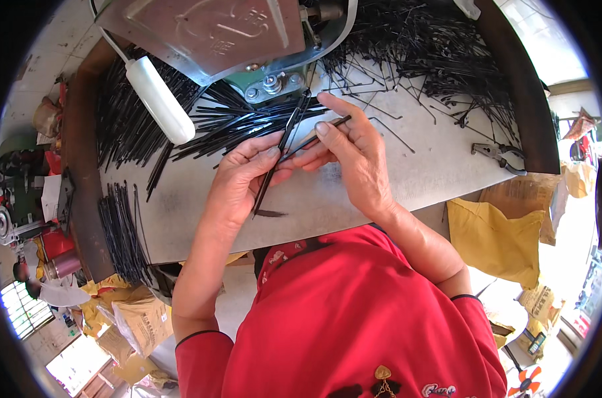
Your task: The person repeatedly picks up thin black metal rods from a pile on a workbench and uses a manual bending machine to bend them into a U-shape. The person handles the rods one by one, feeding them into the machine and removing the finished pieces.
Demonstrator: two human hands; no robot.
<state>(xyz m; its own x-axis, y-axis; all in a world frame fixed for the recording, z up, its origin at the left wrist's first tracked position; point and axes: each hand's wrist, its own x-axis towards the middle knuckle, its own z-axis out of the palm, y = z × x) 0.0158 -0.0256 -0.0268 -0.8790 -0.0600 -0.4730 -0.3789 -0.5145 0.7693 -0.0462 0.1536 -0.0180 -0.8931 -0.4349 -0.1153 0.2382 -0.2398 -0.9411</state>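
Observation:
My left hand point(238, 176) is closed around a few slim black rods point(264, 191), pinched between thumb and fingers and slanting up toward the machine. My right hand point(361, 156) grips a thin dark rod point(343, 121) between thumb and fingers; it crosses toward the rods in the left hand, and I cannot tell if they touch. Both hands are close together over the metal tabletop point(354, 192), just in front of the machine's bolted green base point(271, 86). The tips of the left-hand rods rise near the machine's edge.
A white tube-shaped lamp point(160, 99) hangs at the left. Loose black rods point(132, 126) lie behind it, with another bundle point(120, 225) at the near left. Thin bent black wires point(440, 60) heap at the back right, near pliers point(493, 154). A yellow sack point(493, 239) hangs beyond the right edge.

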